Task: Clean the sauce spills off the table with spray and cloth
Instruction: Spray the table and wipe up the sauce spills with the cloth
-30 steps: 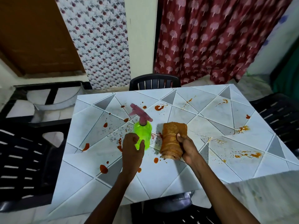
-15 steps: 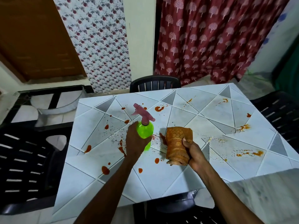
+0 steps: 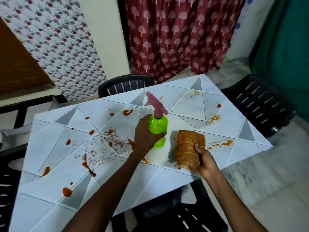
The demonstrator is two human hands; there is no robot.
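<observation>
My left hand (image 3: 146, 134) grips a bright green spray bottle (image 3: 158, 126) with a pink trigger head (image 3: 154, 104), held upright over the middle of the white tiled table (image 3: 184, 178). To its right, an orange rolled cloth (image 3: 189, 146) lies on the table with my right hand (image 3: 204, 162) holding its near end. Red sauce blobs (image 3: 66, 191) and fine splatter (image 3: 107, 138) mark the left half. Orange smears (image 3: 219, 144) lie just right of the cloth, with more sauce (image 3: 213, 118) farther back.
Dark plastic chairs ring the table: one at the far side (image 3: 125, 84), one at the right (image 3: 260, 104), one at the left edge of view, another below the near edge (image 3: 175, 218). Red patterned curtain and floral wall stand behind.
My left hand has raised the spray bottle and carried it farther back over the table. My right hand keeps its hold on the cloth. The camera view has swung to the left.
</observation>
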